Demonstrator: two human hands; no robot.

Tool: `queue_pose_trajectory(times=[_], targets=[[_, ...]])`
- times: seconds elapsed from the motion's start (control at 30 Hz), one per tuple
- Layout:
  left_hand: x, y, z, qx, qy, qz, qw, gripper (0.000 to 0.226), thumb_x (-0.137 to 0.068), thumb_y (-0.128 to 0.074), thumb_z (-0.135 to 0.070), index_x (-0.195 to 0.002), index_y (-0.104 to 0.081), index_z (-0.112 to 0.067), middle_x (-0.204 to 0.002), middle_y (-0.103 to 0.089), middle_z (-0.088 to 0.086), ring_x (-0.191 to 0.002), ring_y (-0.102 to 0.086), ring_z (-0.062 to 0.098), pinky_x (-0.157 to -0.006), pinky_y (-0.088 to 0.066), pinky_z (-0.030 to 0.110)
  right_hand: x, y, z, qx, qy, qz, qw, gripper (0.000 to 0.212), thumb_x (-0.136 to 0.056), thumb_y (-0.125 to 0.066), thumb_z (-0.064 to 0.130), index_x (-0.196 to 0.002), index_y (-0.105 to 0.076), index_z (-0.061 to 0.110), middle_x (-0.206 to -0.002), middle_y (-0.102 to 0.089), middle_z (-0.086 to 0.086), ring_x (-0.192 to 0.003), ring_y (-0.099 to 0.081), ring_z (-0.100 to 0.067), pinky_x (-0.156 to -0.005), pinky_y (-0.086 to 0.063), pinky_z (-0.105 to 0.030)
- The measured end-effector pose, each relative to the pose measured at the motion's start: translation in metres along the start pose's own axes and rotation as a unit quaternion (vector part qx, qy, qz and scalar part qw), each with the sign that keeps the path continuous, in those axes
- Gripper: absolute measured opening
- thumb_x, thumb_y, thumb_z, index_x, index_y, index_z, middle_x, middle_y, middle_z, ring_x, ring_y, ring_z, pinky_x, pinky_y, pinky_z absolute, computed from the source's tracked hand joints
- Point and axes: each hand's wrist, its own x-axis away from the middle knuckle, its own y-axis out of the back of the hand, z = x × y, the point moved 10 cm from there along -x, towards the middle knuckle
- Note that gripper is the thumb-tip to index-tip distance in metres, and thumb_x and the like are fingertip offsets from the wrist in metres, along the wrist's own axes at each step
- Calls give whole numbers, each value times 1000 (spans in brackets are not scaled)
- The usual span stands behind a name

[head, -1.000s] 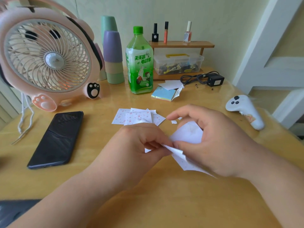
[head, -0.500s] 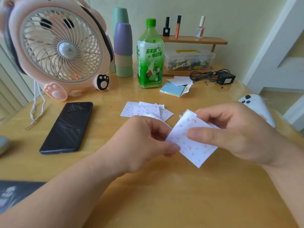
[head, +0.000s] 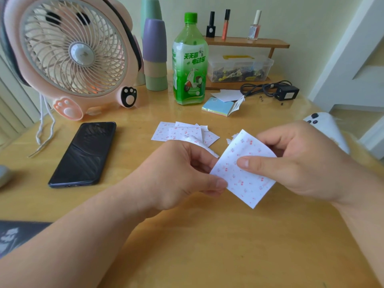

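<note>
**Item:** 1 patterned paper square (head: pixel 247 179), white with small red marks. It is held in the air above the middle of the worktop (head: pixel 207 246), tilted, with 1 corner pointing down toward the near edge.

**Left hand** (head: pixel 178 175): fingers curled, thumb and forefinger pinching the square's left corner.

**Right hand** (head: pixel 305 161): fingers grasping the square's right side, thumb pressed on its upper face, the other fingers behind the sheet.

**Pile of squares** (head: pixel 178 132): same pattern, lying overlapped on the worktop just beyond the left hand.

**Phone** (head: pixel 85 152): black, screen up, toward the left edge.

**Fan** (head: pixel 70 55): pink, upright at the far left corner.

**Stack of cups** (head: pixel 155 57): upside down, between the fan and the bottle.

**Bottle** (head: pixel 190 63): green, upright, cap on, far middle.

**Note pad** (head: pixel 218 106): coloured sheets, just right of the bottle's base.

**Shelf** (head: pixel 247 42): wooden, along the far edge, with 3 small cosmetic bottles on top.

**Clear box** (head: pixel 239 67): under the shelf.

**Adapter** (head: pixel 286 93): black, with a coiled cable, near the far right corner.

**Controller** (head: pixel 326 127): white, at the right edge, partly hidden behind the right hand.
</note>
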Motion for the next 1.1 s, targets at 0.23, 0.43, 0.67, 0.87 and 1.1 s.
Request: queue_pose_trajectory(times=[0.23,0.43,0.67,0.87,1.1], targets=[[0,-2,6,46,22,3,999,16,-74,-82,9,-85,-72,5,-79,-76,18,-70,-74,26,-69,-58,29,3,-6,5,29,23,17,999,35,-77,-73,37,-80,-74,2,-72,-63,-24,-57,-51,-26,-51,-41,-43],[0,-2,6,43,25,-7,999,18,-71,-84,9,-82,-72,0,-80,-77,16,-75,-76,31,-74,-61,34,3,-7,6,43,31,18,998,39,-77,-71,37,-86,-74,0,-78,-69,-23,-67,-61,-35,-60,-48,-52],[3,1,4,59,37,-32,997,39,-68,-85,14,-86,-55,-3,-80,-75,22,-74,-76,37,-78,-63,47,3,-4,6,62,37,3,997,37,-76,-69,39,-85,-75,3,-78,-70,-20,-70,-62,-36,-59,-50,-51],[3,1,4,76,33,-18,996,44,-71,-84,11,-100,-54,-2,-78,-75,21,-74,-75,38,-79,-64,49,3,-2,6,61,43,-2,997,38,-76,-69,39,-85,-74,2,-80,-70,-22,-71,-62,-37,-62,-51,-54],[1,-11,10,81,44,46,995,11,-80,-80,3,-89,-77,-2,-75,-73,18,-67,-71,21,-69,-60,29,3,-3,4,61,36,-8,997,27,-74,-72,40,-76,-75,13,-68,-69,-5,-66,-61,-29,-58,-49,-44]])
